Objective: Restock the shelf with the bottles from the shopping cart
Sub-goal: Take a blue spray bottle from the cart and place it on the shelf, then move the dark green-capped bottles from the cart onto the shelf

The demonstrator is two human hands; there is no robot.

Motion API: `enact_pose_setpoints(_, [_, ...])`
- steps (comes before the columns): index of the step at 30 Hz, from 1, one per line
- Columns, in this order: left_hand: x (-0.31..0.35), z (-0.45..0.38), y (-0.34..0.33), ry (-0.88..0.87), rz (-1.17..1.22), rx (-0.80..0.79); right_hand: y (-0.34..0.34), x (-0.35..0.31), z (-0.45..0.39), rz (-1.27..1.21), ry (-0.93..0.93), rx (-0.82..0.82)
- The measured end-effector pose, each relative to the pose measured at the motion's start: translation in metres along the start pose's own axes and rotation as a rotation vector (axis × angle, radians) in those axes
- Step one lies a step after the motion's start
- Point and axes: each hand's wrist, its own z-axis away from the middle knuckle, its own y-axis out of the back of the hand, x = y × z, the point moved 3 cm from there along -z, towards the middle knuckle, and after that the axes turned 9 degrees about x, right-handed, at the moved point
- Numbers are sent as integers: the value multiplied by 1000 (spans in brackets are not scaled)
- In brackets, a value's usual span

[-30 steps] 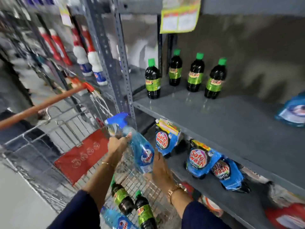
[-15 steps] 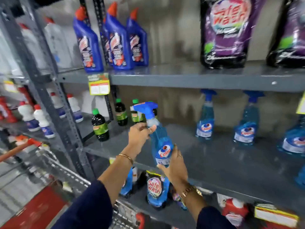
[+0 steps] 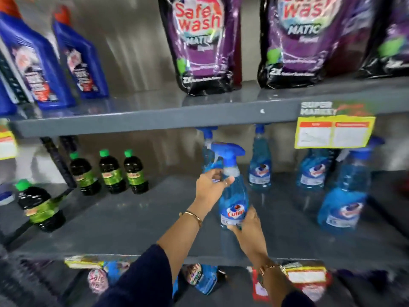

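**Setting the spray bottle down among its row**

While the left hand [image 3: 211, 185] is closed around the neck just under the trigger head, the right hand [image 3: 247, 224] cups the base and lower label of the blue spray bottle [image 3: 233, 202]. That bottle sits over the middle shelf [image 3: 132, 220], forward of the other spray bottles [image 3: 260, 171] that stand along the back; whether its base already touches the shelf I cannot tell, since the right hand covers it.

To finish this placement well, I would keep it upright, let the base come down flat, and slide it back into the open space between the rear bottles and the nearer one at the right [image 3: 343, 204], label facing out. The right hand should slip out from underneath first, with the left steadying the neck until the bottle stands alone. The trigger head juts sideways, so it wants room from the neighbour behind it.

The bottle is clear plastic filled with blue liquid, waisted at the neck, broad at the belly, topped by an opaque blue sprayer. The shelf is smooth grey painted metal, faintly glossy, so a bottle should slide easily. To the left stand dark bottles with green caps [image 3: 110, 173]; above, soft purple pouches [image 3: 203, 47] slump on the upper shelf.
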Motion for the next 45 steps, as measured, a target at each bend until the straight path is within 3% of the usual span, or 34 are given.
enact_pose_setpoints(8, [20, 13, -80, -108, -24, -72, 58, 40, -22, 26, -135, 108])
enact_pose_setpoints(13, [18, 18, -88, -136, -4, -63, 71, 48, -18, 87, -153, 118])
enact_pose_setpoints(17, [20, 21, -84, -80, 27, -89, 68, 37, -5, 193, -48, 298])
enact_pose_setpoints(22, [7, 20, -58, -8, 46, -93, 48, 8, 5, 350, 141, 250])
enact_pose_setpoints(28, [-21, 9, 36, 0, 18, 97, 5, -45, 26, 343, 392, 94])
enact_pose_setpoints(36, [-111, 15, 251, 111, -144, 530, -137, -131, 99, 365, 610, -255])
enact_pose_setpoints(41, [-175, 61, 371, 185, -286, 765, -219, -178, 178, 222, 740, -455])
enact_pose_setpoints(45, [-233, 120, 444, 343, -303, 903, -266, -188, 247, 144, 823, -616])
